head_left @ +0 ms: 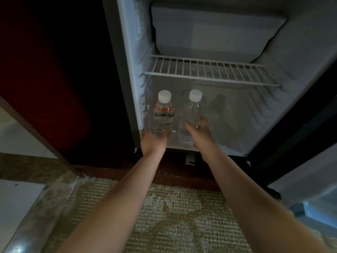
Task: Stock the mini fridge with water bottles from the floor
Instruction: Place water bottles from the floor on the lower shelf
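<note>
At frame centre my left hand (155, 141) grips the labelled bottle (163, 114); my right hand (198, 132) holds the clear bottle (193, 112) beside it, both upright under the mini fridge (300, 57) wire shelf (209, 72).

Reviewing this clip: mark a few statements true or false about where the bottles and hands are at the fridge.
1. The labelled bottle and the clear bottle stand side by side, caps up, below the wire shelf. True.
2. The left hand grips the labelled bottle near its base. True.
3. The right hand hangs free and holds nothing. False: it grips the clear bottle.
4. A bottle lies on the wire shelf. False: no bottle is on it, both are beneath it.
</note>
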`<state>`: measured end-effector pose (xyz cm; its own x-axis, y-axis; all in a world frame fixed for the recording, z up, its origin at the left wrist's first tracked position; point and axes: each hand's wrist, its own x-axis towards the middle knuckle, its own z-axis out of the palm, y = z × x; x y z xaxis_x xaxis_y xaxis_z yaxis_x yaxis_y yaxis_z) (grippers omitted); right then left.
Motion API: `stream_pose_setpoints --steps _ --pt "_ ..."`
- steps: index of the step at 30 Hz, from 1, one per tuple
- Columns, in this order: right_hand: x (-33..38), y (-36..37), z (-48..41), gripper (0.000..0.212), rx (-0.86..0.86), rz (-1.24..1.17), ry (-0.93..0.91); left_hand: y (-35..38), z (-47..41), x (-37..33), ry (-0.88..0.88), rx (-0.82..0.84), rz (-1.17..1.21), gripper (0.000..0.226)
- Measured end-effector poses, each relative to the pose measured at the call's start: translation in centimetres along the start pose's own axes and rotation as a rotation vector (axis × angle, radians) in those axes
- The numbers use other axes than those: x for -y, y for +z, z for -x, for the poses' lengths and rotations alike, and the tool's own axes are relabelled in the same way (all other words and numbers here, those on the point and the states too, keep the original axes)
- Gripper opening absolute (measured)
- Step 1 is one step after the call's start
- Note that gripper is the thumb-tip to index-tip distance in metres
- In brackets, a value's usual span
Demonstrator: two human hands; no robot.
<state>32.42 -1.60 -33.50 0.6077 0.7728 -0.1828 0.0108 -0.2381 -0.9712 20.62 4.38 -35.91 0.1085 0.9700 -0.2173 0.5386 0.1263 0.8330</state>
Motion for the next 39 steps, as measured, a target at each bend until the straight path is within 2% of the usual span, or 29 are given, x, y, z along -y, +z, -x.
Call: stream_pose_setpoints --steps 3,5,12,19,21,25,27,29,31,32,36,39 --pt "-1.1 -0.3 0.4 0.053 0.046 -0.107 0.143 0.7 -0.1 0.5 -0.016 0.001 0.199 0.075" --pt "-1.7 -0.4 0.3 0.052 0.044 -0.108 0.166 1.1 -0.2 0.7 -0.015 -0.005 0.272 0.076" --pt "-1.5 0.7 -1.2 0.042 0.014 -0.016 0.072 2.0 -2.4 -1.0 0.000 0.034 0.342 0.061" --pt "-2.5 2.7 -4.3 0.042 -0.056 0.024 -0.023 2.3 -4.3 -1.9 -0.035 0.098 0.431 0.073" --pt "-2.3 3.0 -5.5 0.049 -0.066 0.014 -0.009 2.4 -4.8 -2.7 -0.050 0.085 0.460 0.070" --pt "-2.5 3.9 -8.6 0.086 -0.105 0.032 0.066 2.7 -5.7 -3.5 -0.009 0.090 0.471 0.055" --pt "-2.6 4.1 -10.3 0.093 -0.114 0.053 0.064 2.8 -6.3 -3.7 -0.007 0.088 0.487 0.059" --pt "-1.4 4.1 -10.4 0.080 -0.100 0.051 0.068 2.9 -6.7 -4.3 -0.008 0.088 0.494 0.051" --pt "-0.8 4.0 -10.6 0.045 -0.101 0.024 0.043 3.0 -7.3 -4.7 0.013 0.095 0.504 0.030" --pt "-0.5 4.0 -10.5 0.038 -0.097 -0.002 0.026 3.0 -7.6 -4.9 0.024 0.123 0.515 0.028" --pt "0.2 3.5 -9.9 0.031 0.037 -0.098 0.032 2.6 -8.5 -5.2 -0.026 0.233 0.547 0.051" --pt "0.0 3.1 -10.2 0.037 0.096 -0.154 0.062 2.0 -9.1 -5.1 -0.053 0.273 0.593 0.058"
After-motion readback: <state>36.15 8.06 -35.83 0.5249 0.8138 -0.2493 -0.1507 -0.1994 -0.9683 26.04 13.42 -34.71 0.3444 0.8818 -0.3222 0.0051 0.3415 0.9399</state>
